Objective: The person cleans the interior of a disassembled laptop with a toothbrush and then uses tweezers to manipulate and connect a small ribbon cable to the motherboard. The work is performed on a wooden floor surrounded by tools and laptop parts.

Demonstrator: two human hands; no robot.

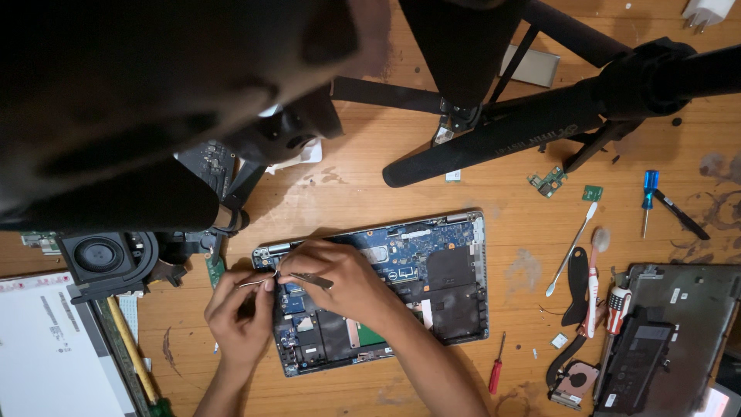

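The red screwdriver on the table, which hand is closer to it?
Right. The right hand works over the open laptop, left of the red screwdriver; the left hand is farther left, off the laptop's edge.

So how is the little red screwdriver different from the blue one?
The red screwdriver lies near the opened laptop; the blue screwdriver lies farther away, by the tripod leg. The red one's handle points toward the person, the blue one's away. Both lie untouched on the wooden table.

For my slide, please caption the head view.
Both hands work with metal tweezers over an opened laptop on a wooden table.
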